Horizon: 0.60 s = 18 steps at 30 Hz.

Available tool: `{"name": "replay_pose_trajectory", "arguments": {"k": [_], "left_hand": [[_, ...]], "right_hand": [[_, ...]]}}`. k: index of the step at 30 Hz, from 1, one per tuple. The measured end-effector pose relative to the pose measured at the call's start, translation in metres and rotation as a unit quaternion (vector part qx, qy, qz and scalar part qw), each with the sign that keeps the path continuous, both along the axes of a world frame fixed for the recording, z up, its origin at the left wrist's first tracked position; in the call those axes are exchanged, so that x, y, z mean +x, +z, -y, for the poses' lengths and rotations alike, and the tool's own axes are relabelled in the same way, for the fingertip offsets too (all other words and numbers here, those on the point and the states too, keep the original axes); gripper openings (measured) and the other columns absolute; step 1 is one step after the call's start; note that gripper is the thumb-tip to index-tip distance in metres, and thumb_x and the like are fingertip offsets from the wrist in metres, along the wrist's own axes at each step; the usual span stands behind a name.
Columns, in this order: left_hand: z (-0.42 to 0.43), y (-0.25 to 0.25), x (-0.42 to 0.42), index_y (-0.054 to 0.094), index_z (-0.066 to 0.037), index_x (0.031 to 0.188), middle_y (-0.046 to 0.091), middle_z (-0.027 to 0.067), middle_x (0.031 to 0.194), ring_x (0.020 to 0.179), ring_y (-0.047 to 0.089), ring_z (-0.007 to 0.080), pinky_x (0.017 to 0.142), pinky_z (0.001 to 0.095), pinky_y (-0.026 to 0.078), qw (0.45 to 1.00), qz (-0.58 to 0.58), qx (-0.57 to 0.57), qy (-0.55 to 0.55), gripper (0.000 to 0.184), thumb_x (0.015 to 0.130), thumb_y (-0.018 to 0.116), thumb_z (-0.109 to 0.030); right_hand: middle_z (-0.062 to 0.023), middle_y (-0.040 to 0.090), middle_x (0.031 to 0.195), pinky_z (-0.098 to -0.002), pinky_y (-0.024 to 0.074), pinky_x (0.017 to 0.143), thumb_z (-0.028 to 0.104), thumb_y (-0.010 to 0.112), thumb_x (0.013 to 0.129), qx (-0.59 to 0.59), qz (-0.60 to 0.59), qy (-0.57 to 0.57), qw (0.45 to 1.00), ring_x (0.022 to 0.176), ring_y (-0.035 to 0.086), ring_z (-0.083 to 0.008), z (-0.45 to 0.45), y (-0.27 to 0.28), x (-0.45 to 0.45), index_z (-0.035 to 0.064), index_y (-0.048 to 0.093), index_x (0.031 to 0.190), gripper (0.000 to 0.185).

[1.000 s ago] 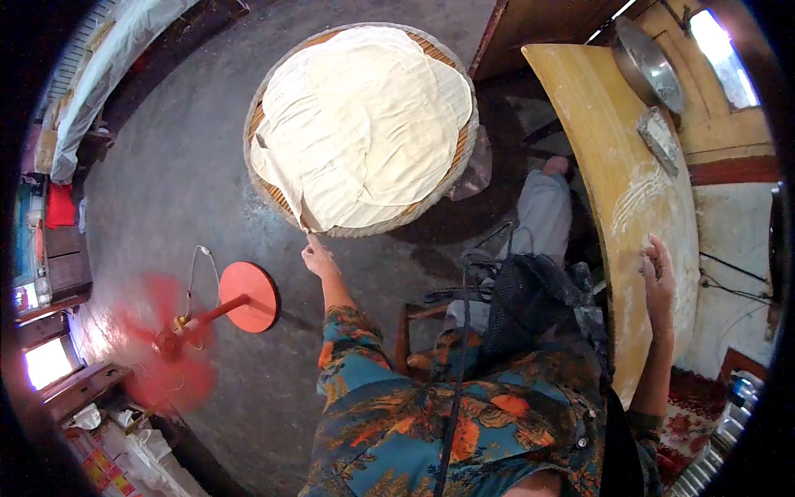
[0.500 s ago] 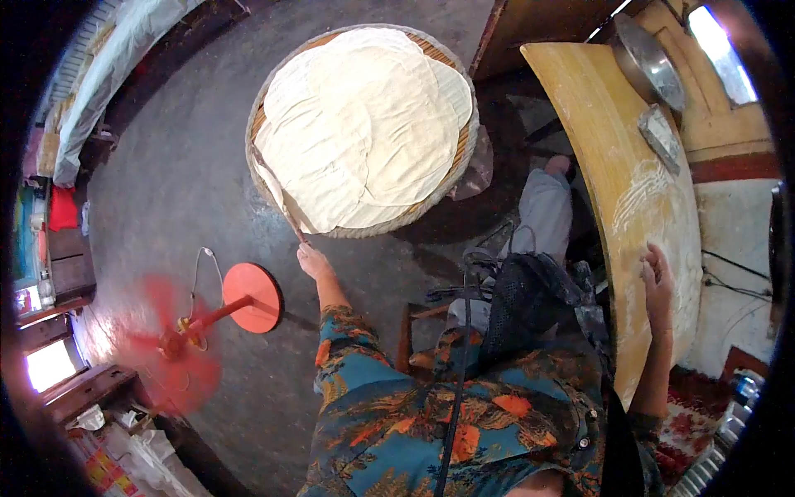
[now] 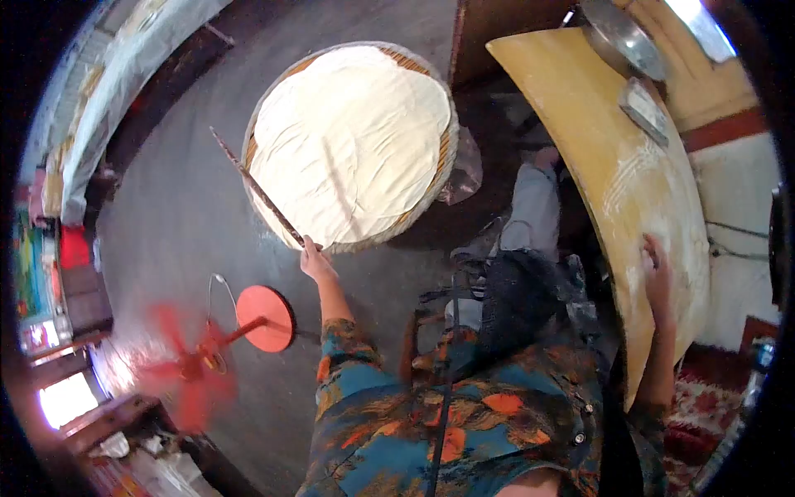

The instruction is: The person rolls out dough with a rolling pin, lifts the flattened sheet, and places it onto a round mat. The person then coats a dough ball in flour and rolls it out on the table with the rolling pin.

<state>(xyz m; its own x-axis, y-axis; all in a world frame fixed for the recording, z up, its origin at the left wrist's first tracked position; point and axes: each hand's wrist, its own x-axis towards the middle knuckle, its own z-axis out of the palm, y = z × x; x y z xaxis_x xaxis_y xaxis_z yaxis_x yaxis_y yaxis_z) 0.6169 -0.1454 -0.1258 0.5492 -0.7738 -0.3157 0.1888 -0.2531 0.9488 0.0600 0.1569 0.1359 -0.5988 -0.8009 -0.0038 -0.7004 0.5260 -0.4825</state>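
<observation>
My left hand (image 3: 317, 260) is closed round the near end of a thin dark rolling stick (image 3: 257, 192). The stick slants up and left, bare along its length, crossing the left rim of a round woven basket (image 3: 452, 149) with its far tip over the floor. On the basket lies a stack of wide, thin, pale dough sheets (image 3: 348, 141), lightly wrinkled on top. My right hand (image 3: 657, 269) is at the floured, curved wooden board (image 3: 571, 99), fingers loosely bent and apart, holding nothing I can see. Whether it touches the board I cannot tell.
A red fan (image 3: 190, 364) with blurred blades and a round base (image 3: 265, 319) stands on the floor at left. On the board's far end are a metal bowl (image 3: 625, 37) and a floury block (image 3: 643, 110). A dark mesh bag (image 3: 517, 290) lies by my lap.
The stick has swung left, away from the stack's edge, and now shows bare. The pale sheet edge that hung along it lies on the stack. My right hand stays by the board.
</observation>
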Motion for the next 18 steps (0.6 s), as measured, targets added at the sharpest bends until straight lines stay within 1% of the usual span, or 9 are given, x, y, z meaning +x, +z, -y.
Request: {"name": "replay_pose_trajectory", "arguments": {"k": [5,6,7,9,11,12,14,17,18], "left_hand": [[0.003,0.017,-0.057,0.049,-0.007,0.064,0.036,-0.0030,0.048,0.037,0.033,0.0073,0.036,0.0249,0.024,0.997,-0.054,0.018,-0.049,0.046,0.090,0.063,-0.043],[0.004,-0.010,-0.046,0.057,-0.004,0.071,0.048,0.0022,0.052,0.041,0.044,0.0145,0.040,0.0293,0.035,0.995,-0.054,0.025,-0.083,0.034,0.090,0.065,-0.032],[0.002,-0.036,-0.035,0.059,-0.003,0.077,0.052,0.0046,0.056,0.047,0.049,0.0178,0.045,0.0317,0.039,0.973,0.205,-0.014,-0.110,0.026,0.088,0.064,-0.026],[-0.005,-0.068,-0.026,0.064,0.000,0.089,0.060,0.0093,0.065,0.057,0.059,0.0245,0.053,0.0365,0.046,0.735,0.653,-0.098,-0.154,0.016,0.085,0.062,-0.016],[-0.012,-0.060,-0.027,0.064,0.001,0.107,0.066,0.0135,0.083,0.076,0.065,0.0290,0.067,0.0405,0.051,0.652,0.706,0.039,-0.273,0.030,0.079,0.058,-0.006],[-0.012,-0.052,-0.031,0.063,-0.001,0.110,0.067,0.0132,0.089,0.080,0.065,0.0270,0.070,0.0396,0.052,0.693,0.671,0.021,-0.261,0.029,0.082,0.057,-0.006],[0.015,-0.068,-0.039,0.058,-0.001,0.121,0.067,0.0132,0.095,0.083,0.064,0.0290,0.071,0.0402,0.052,0.634,0.733,-0.044,-0.244,0.038,0.082,0.057,-0.005],[0.038,-0.017,-0.104,0.055,0.003,0.123,0.064,0.0158,0.091,0.081,0.062,0.0319,0.065,0.0400,0.050,0.692,0.608,-0.262,-0.288,0.040,0.083,0.053,-0.004],[0.047,0.005,-0.134,0.056,0.003,0.119,0.064,0.0155,0.090,0.081,0.062,0.0297,0.064,0.0395,0.050,0.700,0.591,-0.245,-0.317,0.037,0.082,0.052,-0.004]], "right_hand": [[-0.0126,0.064,0.108,-0.0320,0.0462,0.091,0.005,0.055,0.091,0.004,0.009,-0.012,1.000,0.104,0.060,-0.0200,0.007,0.015,-0.012,0.0023,0.056,0.126,0.035],[-0.0131,0.064,0.110,-0.0327,0.0457,0.093,0.004,0.054,0.091,0.001,0.014,-0.018,1.000,0.106,0.059,-0.0210,0.008,0.017,-0.010,0.0024,0.056,0.126,0.035],[-0.0136,0.064,0.113,-0.0334,0.0452,0.094,0.003,0.054,0.090,0.002,0.019,-0.026,0.999,0.108,0.059,-0.0221,0.007,0.018,-0.009,0.0025,0.056,0.126,0.036],[-0.0154,0.062,0.118,-0.0346,0.0428,0.098,0.001,0.051,0.088,0.004,0.015,0.006,1.000,0.112,0.057,-0.0249,0.002,0.007,-0.016,0.0022,0.056,0.126,0.038],[-0.0188,0.058,0.127,-0.0364,0.0373,0.105,0.000,0.048,0.084,0.085,-0.091,-0.002,0.992,0.119,0.053,-0.0304,0.008,0.036,-0.007,0.0003,0.057,0.124,0.041],[-0.0196,0.057,0.126,-0.0376,0.0371,0.105,0.004,0.049,0.085,0.064,-0.091,0.033,0.993,0.120,0.052,-0.0323,0.029,0.072,0.018,-0.0009,0.057,0.122,0.039],[-0.0211,0.059,0.123,-0.0388,0.0407,0.101,0.013,0.052,0.089,-0.005,-0.035,0.118,0.992,0.116,0.054,-0.0352,0.058,0.108,0.026,-0.0012,0.058,0.122,0.036],[-0.0201,0.063,0.087,-0.0413,0.0520,0.078,0.013,0.054,0.079,0.093,-0.107,0.225,0.964,0.089,0.064,-0.0350,0.100,0.163,0.060,-0.0031,0.063,0.088,0.021],[-0.0204,0.063,0.080,-0.0425,0.0523,0.075,0.013,0.054,0.077,-0.017,-0.093,0.283,0.954,0.085,0.064,-0.0363,0.108,0.176,0.070,-0.0018,0.064,0.081,0.019]]}}
